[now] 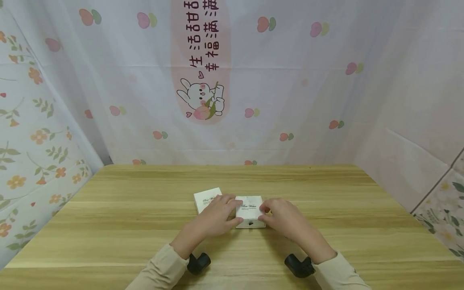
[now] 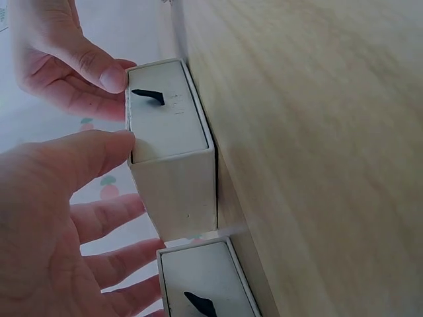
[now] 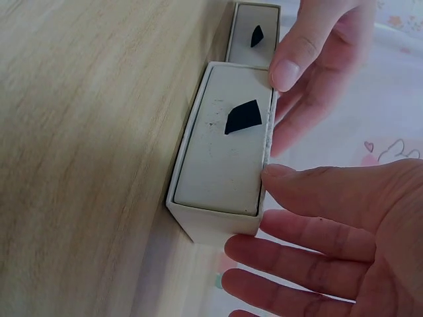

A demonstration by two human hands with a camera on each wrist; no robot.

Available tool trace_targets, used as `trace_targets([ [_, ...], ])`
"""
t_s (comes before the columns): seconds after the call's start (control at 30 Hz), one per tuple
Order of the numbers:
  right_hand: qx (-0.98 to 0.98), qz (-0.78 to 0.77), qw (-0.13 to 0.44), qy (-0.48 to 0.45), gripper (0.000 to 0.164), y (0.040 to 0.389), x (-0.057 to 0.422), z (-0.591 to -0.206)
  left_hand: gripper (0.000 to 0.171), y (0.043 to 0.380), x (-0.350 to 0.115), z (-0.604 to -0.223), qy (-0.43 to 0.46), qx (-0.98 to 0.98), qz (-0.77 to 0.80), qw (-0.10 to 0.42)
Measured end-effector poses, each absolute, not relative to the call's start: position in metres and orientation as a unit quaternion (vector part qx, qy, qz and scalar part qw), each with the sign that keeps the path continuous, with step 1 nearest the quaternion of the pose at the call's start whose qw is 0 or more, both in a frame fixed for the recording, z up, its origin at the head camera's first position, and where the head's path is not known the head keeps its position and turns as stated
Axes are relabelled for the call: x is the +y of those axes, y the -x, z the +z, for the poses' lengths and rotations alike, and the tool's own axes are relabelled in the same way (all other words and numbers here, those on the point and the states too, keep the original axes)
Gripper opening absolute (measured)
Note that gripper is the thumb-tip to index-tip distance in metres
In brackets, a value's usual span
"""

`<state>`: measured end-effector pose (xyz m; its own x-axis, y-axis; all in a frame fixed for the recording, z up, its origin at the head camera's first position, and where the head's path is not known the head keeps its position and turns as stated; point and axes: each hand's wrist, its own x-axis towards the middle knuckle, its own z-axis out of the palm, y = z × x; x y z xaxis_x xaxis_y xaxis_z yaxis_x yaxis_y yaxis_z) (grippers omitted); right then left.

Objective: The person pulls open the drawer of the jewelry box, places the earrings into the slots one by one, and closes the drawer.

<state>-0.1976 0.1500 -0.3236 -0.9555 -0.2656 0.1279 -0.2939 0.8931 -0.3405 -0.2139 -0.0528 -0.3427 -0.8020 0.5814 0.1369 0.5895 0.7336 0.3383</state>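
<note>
A small white box (image 1: 250,211) with script lettering on its lid lies at the middle of the wooden table (image 1: 326,225). My left hand (image 1: 237,211) pinches its left end, thumb on the front face and fingers on the lid. My right hand (image 1: 262,212) pinches the right end the same way. In the left wrist view the left thumb (image 2: 99,155) presses the front edge of the box (image 2: 168,125), which has a black tab (image 2: 149,96). The right wrist view shows the right thumb (image 3: 297,181) at the corner of the box (image 3: 225,158).
A second white box (image 1: 206,197) of the same kind lies just behind and left of the first, partly under my left hand; it shows in both wrist views (image 2: 201,281) (image 3: 254,30). Patterned cloth walls (image 1: 290,80) enclose the table on three sides.
</note>
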Motion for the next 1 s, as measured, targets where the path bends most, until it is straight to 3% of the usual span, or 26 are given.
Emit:
trace_targets([
  [1.0, -0.968, 0.2, 0.029, -0.145, 0.015, 0.1959, 0.1487, -0.324, 0.046, 0.2116, -0.0558, -0.3407, 0.324, -0.926, -0.193, 0.026],
])
